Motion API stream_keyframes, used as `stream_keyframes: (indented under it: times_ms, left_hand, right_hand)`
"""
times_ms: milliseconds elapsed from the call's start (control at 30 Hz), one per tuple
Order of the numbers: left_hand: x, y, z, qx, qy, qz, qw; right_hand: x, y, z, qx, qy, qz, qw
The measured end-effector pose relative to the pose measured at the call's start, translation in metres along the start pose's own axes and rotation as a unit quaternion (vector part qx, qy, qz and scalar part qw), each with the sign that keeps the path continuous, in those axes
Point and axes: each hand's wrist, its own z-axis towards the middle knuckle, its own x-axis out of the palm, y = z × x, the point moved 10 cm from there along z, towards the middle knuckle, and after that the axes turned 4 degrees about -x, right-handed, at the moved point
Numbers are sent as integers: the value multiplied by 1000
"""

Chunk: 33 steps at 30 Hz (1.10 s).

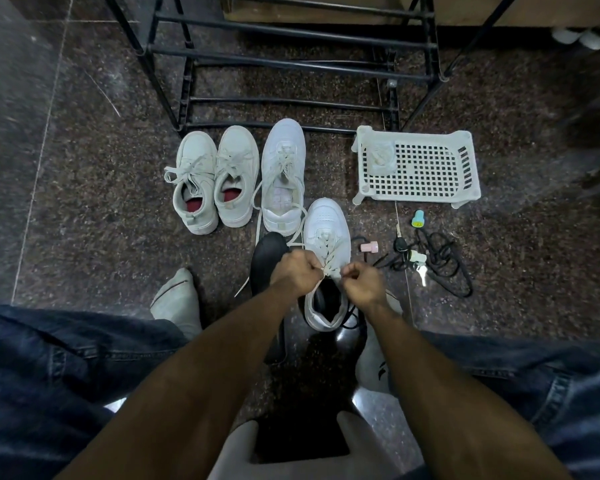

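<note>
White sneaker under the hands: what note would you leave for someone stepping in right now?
Left hand: pinches one end of the lace at the top eyelets of the sneaker.
Right hand: pinches the other end.
The sneaker stands on the floor, toe pointing away. Its mate stands just beyond it, laces loose.
Done: lacing runs up the tongue.
Left: tie the bow, then probably the mate's laces.

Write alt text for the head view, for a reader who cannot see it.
A left hand and right hand pinch the laces of a white sneaker on a dark floor. Nearby are three more pale sneakers, a white basket, keys and a black rack.
</note>
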Motion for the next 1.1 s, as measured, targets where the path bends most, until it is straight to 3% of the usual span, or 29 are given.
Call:
stream_keyframes:
  times_ms: [167, 300, 400, 533, 600, 700, 833, 967, 1100]
  left_hand:
    - [10, 12, -4, -58, 45, -189, 979]
    - [19, 20, -16, -146, 128, -332, 923]
    - [6, 8, -19, -127, 155, -416, 887]
    - [-34, -28, -19, -68, 148, -614, 772]
    - [-60, -47, -16, -39, 127, -645, 753]
    - [-81, -63, -7, -17, 92, -597, 796]
    - [-73, -46, 7, -22, -3, -396, 918]
    - [-22, 7, 3, -89, -12, -266, 960]
    - [21, 31, -4, -73, 30, -177, 981]
  right_hand:
    - [6, 10, -2, -47, 29, -139, 989]
    - [4, 11, 1, -46, 14, -210, 977]
    - [4, 12, 2, -45, 6, -227, 973]
    - [4, 13, 5, -41, 6, -228, 973]
    - [4, 13, 5, -37, 12, -236, 971]
    - [6, 16, 5, -43, 23, -238, 970]
    - [6, 31, -2, -139, -3, -258, 956]
    - [10, 40, -5, -180, -23, -289, 940]
    - [14, 42, 0, -173, 8, -261, 950]
